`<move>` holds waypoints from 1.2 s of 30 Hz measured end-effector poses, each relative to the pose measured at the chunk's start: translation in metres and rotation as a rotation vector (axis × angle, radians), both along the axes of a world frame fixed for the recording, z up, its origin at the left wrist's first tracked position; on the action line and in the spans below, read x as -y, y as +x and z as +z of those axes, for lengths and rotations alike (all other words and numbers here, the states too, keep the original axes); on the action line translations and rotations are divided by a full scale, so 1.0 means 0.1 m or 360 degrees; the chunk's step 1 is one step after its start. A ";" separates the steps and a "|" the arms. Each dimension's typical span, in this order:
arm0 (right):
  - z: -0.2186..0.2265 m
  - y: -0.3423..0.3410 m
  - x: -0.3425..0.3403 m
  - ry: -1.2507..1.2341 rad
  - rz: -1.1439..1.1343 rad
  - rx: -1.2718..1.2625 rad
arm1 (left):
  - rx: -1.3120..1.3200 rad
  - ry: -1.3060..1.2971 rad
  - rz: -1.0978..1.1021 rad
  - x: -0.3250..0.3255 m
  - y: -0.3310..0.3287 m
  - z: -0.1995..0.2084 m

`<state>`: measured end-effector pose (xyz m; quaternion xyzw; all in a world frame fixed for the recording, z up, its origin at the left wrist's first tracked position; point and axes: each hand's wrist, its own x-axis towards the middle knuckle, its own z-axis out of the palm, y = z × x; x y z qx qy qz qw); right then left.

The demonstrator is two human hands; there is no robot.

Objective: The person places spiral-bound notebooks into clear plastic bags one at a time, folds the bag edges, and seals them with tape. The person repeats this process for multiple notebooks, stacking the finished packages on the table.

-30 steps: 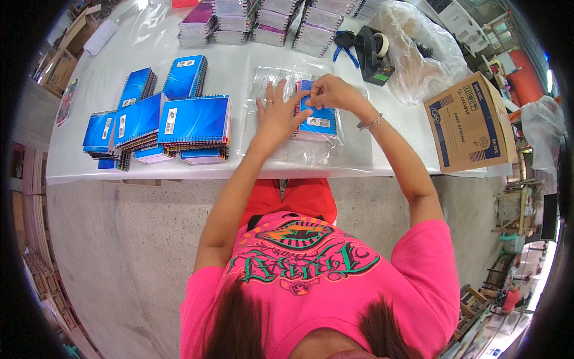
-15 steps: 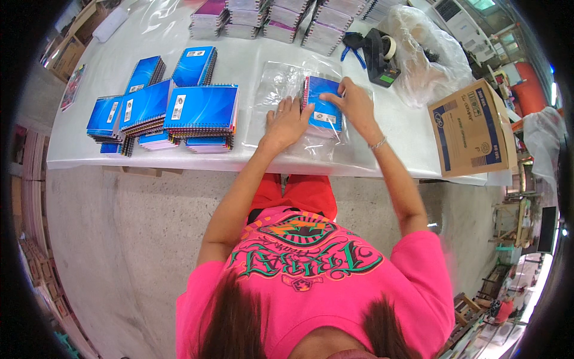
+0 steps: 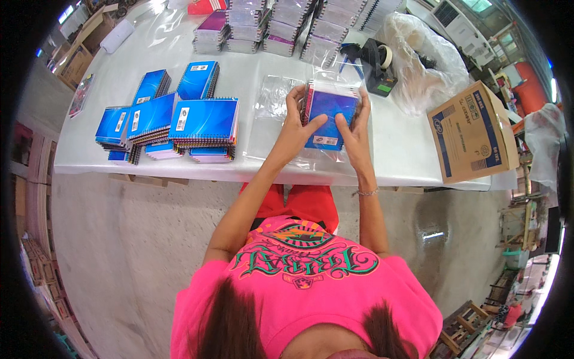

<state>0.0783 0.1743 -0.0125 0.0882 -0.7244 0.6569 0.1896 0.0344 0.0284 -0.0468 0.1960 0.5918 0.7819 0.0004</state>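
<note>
Both my hands grip a small stack of blue-covered spiral notebooks [image 3: 330,130] from its two sides, thumbs lying on the top cover. My left hand [image 3: 299,127] is wrapped round the left edge and my right hand [image 3: 357,133] round the right edge. White pages or a pale cover show at the stack's far end. Under and around it lie clear plastic bags [image 3: 269,116] on the white-covered table [image 3: 251,169]; whether the stack is inside one I cannot tell. To the left, several piles of blue spiral notebooks [image 3: 206,119] rest crosswise on each other.
Tall stacks of plastic-wrapped notebooks [image 3: 281,30] stand at the far side. A black tape dispenser [image 3: 379,69], blue-handled pliers [image 3: 353,63] and a crumpled clear plastic bag [image 3: 415,60] lie beyond my right hand. A cardboard box [image 3: 472,134] sits at the right table edge.
My right hand has gone from the top of the cover to the stack's right edge. My left hand has moved from the plastic beside it onto its left edge.
</note>
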 end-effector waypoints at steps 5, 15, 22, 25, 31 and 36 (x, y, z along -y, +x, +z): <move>-0.10 -0.05 -0.04 -0.0137 0.0288 -0.0079 | -0.0259 -0.0185 -0.0020 0.16 0.09 0.15; -0.33 -0.04 -0.18 0.0063 -0.0072 -0.0098 | -0.0766 -0.0658 0.0367 0.36 0.08 0.25; 0.62 -0.01 -0.28 0.1234 -0.0241 -0.0600 | -0.1533 -0.1743 0.0164 0.52 -0.11 1.30; 0.82 -0.03 -0.25 0.1280 -0.0174 -0.0673 | -0.1271 -0.1784 -0.0131 0.43 -0.19 1.48; 0.71 -0.03 -0.30 0.0948 -0.0384 -0.0621 | -0.1271 -0.0962 0.0274 0.45 -0.23 1.43; 0.05 -0.01 -0.40 0.0166 -0.0343 -0.0363 | -0.0990 -0.0579 0.0656 0.60 0.00 0.98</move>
